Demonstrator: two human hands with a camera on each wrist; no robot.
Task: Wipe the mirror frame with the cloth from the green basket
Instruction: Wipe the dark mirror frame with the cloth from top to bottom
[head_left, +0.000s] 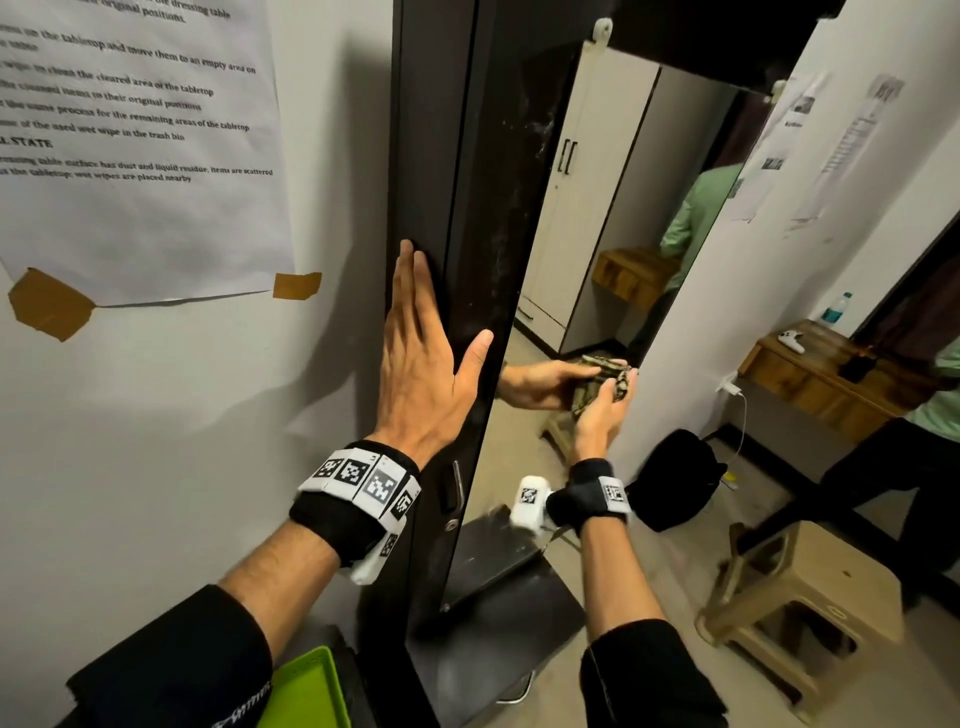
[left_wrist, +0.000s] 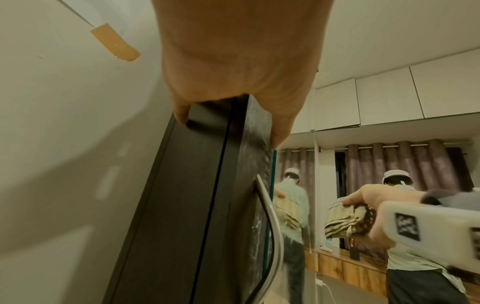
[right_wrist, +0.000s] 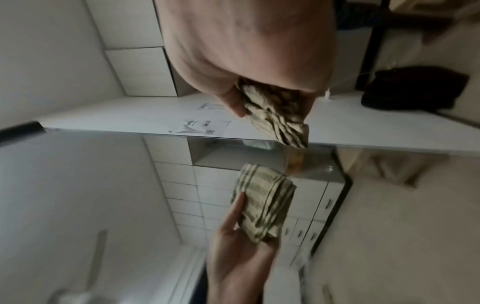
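The tall mirror has a dark dusty frame (head_left: 483, 182) beside the white wall. My left hand (head_left: 426, 332) lies flat on the frame's left upright, fingers straight and thumb spread toward the glass; the left wrist view shows its fingertips (left_wrist: 182, 117) resting on the frame (left_wrist: 194, 185). My right hand (head_left: 597, 415) grips a bunched beige striped cloth (head_left: 622, 388) against the glass near the mirror's right edge. The right wrist view has this hand (right_wrist: 246, 51) curled round the cloth (right_wrist: 275, 113), with their reflection below. A corner of the green basket (head_left: 306, 691) shows at the bottom.
A printed sheet (head_left: 140, 130) is taped to the wall on the left. A metal handle (head_left: 457, 486) sticks out of the frame below my left wrist. On the floor to the right are a black bag (head_left: 675, 478) and a beige plastic stool (head_left: 810, 597). Another person (head_left: 940, 410) stands by a wooden desk (head_left: 821, 374).
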